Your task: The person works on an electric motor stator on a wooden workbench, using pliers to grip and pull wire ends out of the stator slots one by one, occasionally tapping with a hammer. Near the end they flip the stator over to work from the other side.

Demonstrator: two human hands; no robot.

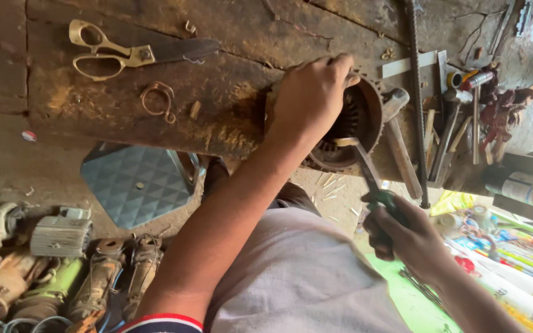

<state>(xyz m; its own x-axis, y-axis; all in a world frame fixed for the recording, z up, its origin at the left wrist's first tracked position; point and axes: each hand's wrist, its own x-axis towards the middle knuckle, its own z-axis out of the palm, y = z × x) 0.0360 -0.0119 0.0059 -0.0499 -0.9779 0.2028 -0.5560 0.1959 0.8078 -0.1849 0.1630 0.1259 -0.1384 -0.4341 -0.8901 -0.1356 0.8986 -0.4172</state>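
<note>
While you leaned over the scarred wooden workbench [229,117], a row of worn, dusty motors [50,271] lay on the floor at the far left, and brass-handled scissors [124,54] rested flat on the bench top beside a small coil of copper wire [158,98]. Your left hand [309,95] was clamped over the top edge of the round motor housing [365,123], fingers curled tight on its rusty rim, steadying it at the bench's near edge. Dark slotted metal showed inside its open mouth. Your right hand [402,237] was closed round the green-handled tool [374,185], whose long axis ran up and slightly left from your grip, its tip just at the lower lip of the housing. So the housing lay above and left of that grip, with your left hand already on it. Further right, a hammer [399,132] and assorted steel tools [464,117] lay scattered, greasy and dull.
</note>
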